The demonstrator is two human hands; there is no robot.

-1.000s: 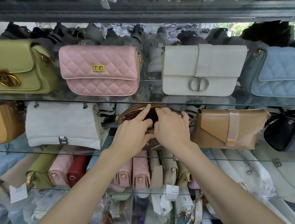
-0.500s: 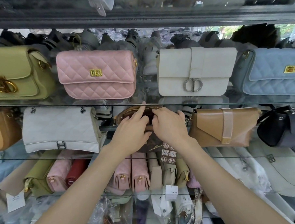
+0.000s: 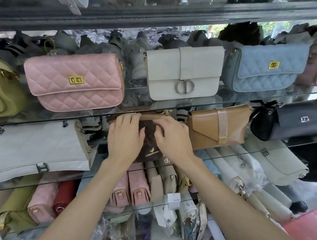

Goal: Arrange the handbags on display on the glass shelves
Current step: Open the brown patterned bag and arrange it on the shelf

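Flattening the brown bag [image 3: 146, 138] against the middle shelf [image 3: 264, 145] is what you are doing now: a second ago its zipped top was gaping under your hands, and now it is closed along a tan band with a gold zip pull [image 3: 166, 112] sitting at the right end. Your left hand [image 3: 125, 137] is lying on the bag's left half with fingers [image 3: 128, 119] curling over the top edge, holding it. Your right hand [image 3: 171, 137] is resting on the right half, fingers bent and pressing the front panel; I cannot tell whether they are pinching anything.

That is suggesting the tidying of this bag is nearly done, and what is left is squaring it up and letting go.

The bag is standing upright between the grey bag [image 3: 37, 148] on the left and the tan bag [image 3: 218, 126] on the right, close to the tan one. It is dark brown with an embossed pattern, a small pale logo [image 3: 151, 151] near the bottom, and it is looking soft enough to slump once you are releasing it.
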